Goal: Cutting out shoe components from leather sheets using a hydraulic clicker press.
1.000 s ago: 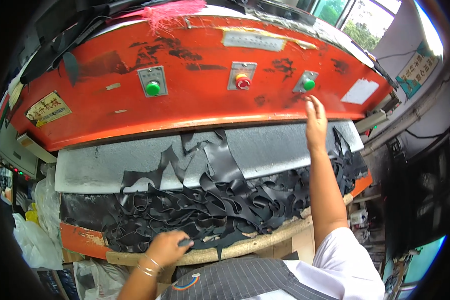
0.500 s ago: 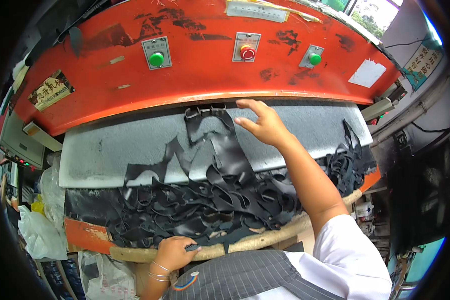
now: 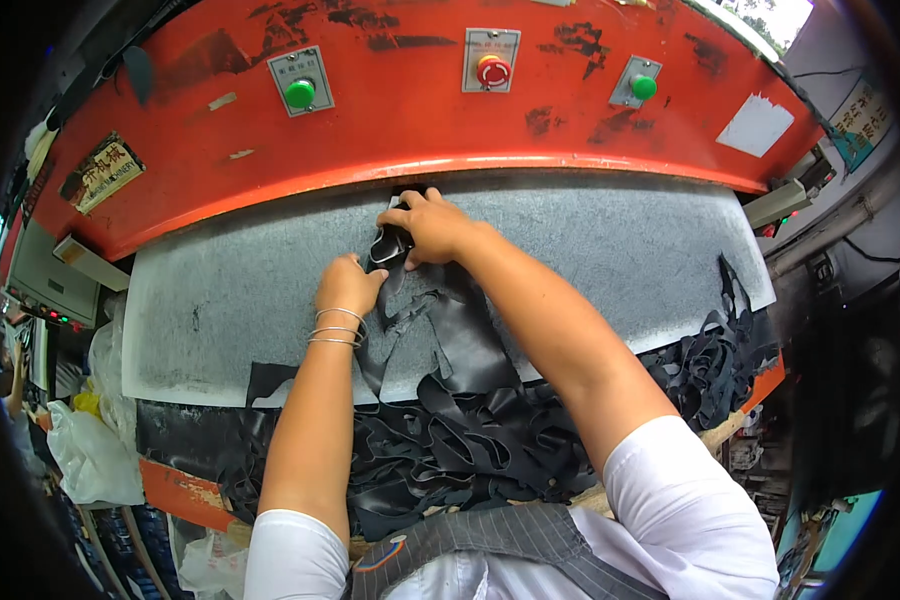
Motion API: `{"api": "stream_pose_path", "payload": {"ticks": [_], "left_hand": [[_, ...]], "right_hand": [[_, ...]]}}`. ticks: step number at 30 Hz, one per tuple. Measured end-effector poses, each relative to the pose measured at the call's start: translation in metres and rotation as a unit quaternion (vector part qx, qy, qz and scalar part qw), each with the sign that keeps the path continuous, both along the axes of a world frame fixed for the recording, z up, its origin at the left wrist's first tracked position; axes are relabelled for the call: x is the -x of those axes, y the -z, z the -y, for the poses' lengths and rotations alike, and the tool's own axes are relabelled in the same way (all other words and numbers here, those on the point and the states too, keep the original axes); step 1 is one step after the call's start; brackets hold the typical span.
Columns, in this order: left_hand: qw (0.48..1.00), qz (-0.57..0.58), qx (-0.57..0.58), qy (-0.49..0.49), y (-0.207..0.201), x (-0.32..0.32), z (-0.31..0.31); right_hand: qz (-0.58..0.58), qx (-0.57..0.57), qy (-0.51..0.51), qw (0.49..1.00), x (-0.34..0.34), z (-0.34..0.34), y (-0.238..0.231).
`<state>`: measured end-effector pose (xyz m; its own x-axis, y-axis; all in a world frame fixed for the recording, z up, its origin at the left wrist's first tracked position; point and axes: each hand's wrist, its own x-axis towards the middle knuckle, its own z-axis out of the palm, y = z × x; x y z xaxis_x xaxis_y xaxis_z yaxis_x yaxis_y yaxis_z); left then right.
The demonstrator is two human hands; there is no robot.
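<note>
Red machine front [image 3: 400,120] stands beyond the grey board's far edge; its top is cut off by the frame. Grey board [image 3: 610,230] itself: far edge lost in shadow under the red front, L forearm [image 3: 310,430] & R forearm [image 3: 550,310] hiding strips of it. Black scrap heap [image 3: 430,450] lies along the board's near edge, tangled, indiv. pcs hard to separate, partly covered by apron [image 3: 470,545]. Black leather sheet [image 3: 470,335] runs from the board's near edge twd its far edge, upper end hidden by R hand. White plastic bag [image 3: 90,455] sits off the board's near L corner, contents unclear.

R hand [image 3: 435,230], nr the board's far edge, L of centre: grip clamped on the rimmed black piece [image 3: 388,250], mostly covered, so full shape unclear. L hand [image 3: 348,285] is just beside it, twd the board's near edge; can't tell if that grip's clamped on anything. Beyond the board: two green buttons [image 3: 300,94] [image 3: 643,87], red button [image 3: 493,71] btwn. Thin bracelets [image 3: 337,328], L wrist, above the board.
</note>
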<state>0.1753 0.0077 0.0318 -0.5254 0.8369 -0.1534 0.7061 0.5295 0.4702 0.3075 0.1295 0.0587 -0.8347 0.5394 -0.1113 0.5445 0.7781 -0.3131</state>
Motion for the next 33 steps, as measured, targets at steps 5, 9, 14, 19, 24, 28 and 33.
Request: {"api": "stream_pose_path", "payload": {"ticks": [5, 9, 14, 19, 24, 28, 33], "left_hand": [[0.999, 0.01, 0.031, 0.033, 0.013, 0.009, -0.002], [0.999, 0.005, 0.01, 0.042, 0.012, 0.01, -0.001], [0.999, 0.008, 0.032, 0.02, 0.008, 0.012, 0.003], [0.999, 0.002, 0.035, 0.019, 0.003, 0.012, 0.002], [1.0, -0.009, -0.01, 0.023, 0.013, 0.012, 0.001], [1.0, 0.016, -0.005, 0.016, 0.037, 0.025, -0.007], [0.989, -0.078, -0.104, -0.064, 0.034, 0.114, -0.036]], "right_hand": [[-0.072, 0.009, -0.012, 0.997, -0.006, -0.001, 0.02], [-0.017, -0.024, -0.024, 0.999, 0.0, -0.009, 0.008], [-0.066, -0.122, -0.14, 0.981, 0.01, -0.001, 0.025], [-0.084, -0.1, -0.11, 0.985, 0.018, -0.005, 0.037], [-0.317, -0.034, -0.019, 0.948, -0.022, -0.071, -0.029], [-0.392, 0.247, 0.133, 0.876, -0.088, -0.043, -0.067], [-0.521, 0.441, 0.301, 0.666, -0.163, 0.038, -0.054]]}}
